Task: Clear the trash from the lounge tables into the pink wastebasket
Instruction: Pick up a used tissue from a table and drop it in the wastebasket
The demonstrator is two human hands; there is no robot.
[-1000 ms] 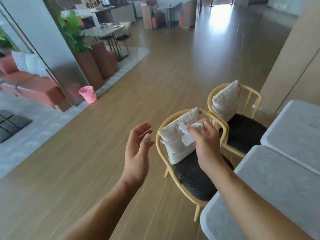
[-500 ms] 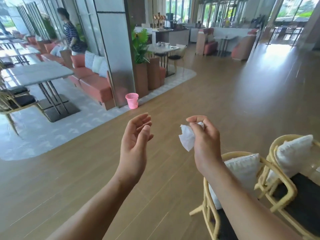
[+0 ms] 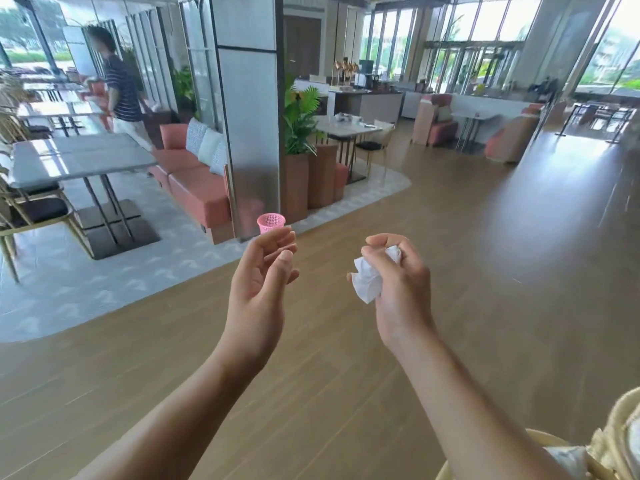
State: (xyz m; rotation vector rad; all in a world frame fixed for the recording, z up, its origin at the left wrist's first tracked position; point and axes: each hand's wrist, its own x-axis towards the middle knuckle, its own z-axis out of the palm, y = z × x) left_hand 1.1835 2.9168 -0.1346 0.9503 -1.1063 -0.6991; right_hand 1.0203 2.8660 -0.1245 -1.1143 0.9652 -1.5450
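Crumpled white tissue (image 3: 370,277) bunched up in the right hand (image 3: 398,282), fingers curled tight around it. Left hand (image 3: 259,282) just beside, half open, holding nothing. Pink wastebasket (image 3: 271,223) far off past the left fingertips, near a pillar (image 3: 247,116).

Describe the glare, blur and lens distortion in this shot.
Head view: daylight from the windows throws a bright glare patch on the wooden floor; the wide lens bows the steel column and stretches both forearms; the distant person is blurred; the crumpled tissue and pink wastebasket stay sharp.
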